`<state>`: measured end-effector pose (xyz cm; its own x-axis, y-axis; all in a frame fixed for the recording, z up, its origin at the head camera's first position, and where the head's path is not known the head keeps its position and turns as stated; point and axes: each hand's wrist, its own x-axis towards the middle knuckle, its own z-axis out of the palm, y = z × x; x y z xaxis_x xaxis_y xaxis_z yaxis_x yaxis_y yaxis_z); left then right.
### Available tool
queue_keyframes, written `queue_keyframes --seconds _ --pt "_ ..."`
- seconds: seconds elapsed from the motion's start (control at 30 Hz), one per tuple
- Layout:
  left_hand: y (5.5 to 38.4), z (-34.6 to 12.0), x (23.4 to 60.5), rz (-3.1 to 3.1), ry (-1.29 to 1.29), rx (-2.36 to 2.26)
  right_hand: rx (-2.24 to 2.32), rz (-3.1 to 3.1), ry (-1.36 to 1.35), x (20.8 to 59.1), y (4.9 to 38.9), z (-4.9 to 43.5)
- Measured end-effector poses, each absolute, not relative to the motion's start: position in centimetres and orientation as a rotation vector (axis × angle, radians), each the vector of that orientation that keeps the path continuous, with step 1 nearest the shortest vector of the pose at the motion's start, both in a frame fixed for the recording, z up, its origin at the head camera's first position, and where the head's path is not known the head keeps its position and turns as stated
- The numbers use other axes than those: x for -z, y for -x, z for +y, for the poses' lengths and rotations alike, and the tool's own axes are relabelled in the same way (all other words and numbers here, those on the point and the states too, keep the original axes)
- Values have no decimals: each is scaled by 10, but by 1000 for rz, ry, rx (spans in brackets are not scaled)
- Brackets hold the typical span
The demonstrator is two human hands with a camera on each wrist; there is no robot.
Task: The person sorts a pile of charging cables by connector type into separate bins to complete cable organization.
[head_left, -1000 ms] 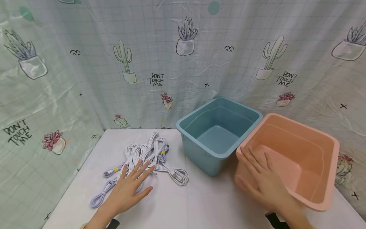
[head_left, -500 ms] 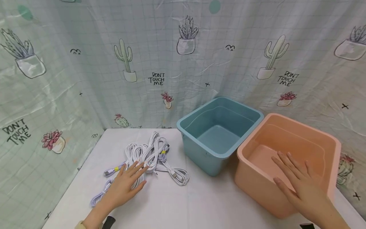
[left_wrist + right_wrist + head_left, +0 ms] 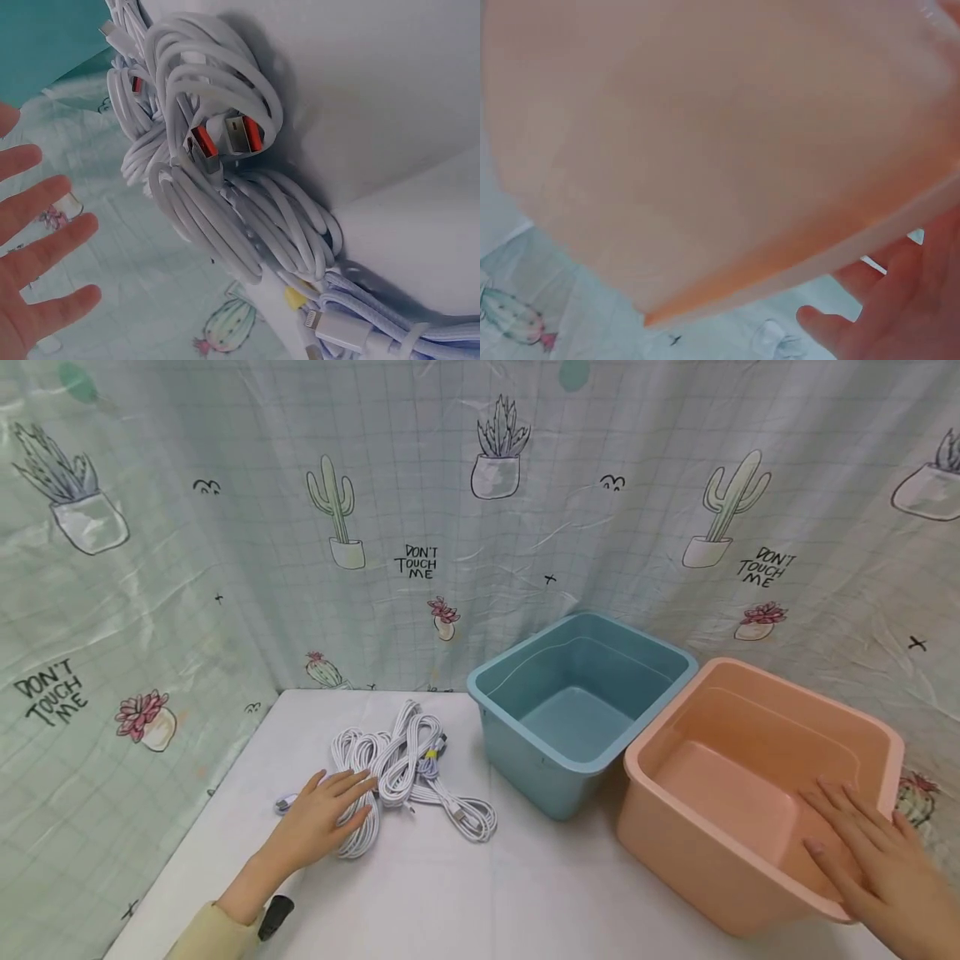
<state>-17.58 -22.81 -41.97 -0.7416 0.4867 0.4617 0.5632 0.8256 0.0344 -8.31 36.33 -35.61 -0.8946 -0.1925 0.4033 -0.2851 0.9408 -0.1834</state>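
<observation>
A pile of coiled white charging cables (image 3: 408,760) lies on the left of the white table in the head view. My left hand (image 3: 318,818), palm down with spread fingers, overlaps the pile's near left side. Seen from the left wrist, metal USB plugs (image 3: 244,135) with red inside poke out of the coils, and a pale purple braided cable (image 3: 360,330) lies below them. My right hand (image 3: 881,868) is at the near right corner of the orange bin (image 3: 675,843), fingers extended over its inside. In the right wrist view the fingers (image 3: 821,326) lie beside the bin's rim.
A blue-grey bin (image 3: 525,768) stands against the orange one, between it and the cables. Behind and to the left hangs a cactus-print curtain (image 3: 420,485). Both bins show bare floors. The white table (image 3: 480,902) stretches in front.
My right hand has moved right, from the orange bin's left rim across to its near right corner. The left hand has drifted slightly left, staying by the cables.
</observation>
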Motion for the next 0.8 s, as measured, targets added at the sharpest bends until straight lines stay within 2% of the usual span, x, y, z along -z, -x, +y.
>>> queue_keyframes --seconds 0.3,0.8 --pt "193 -222 415 -2540 846 182 -370 -2645 -358 359 90 388" --pt "230 -199 401 -2625 967 146 -318 -2756 -172 358 139 440"
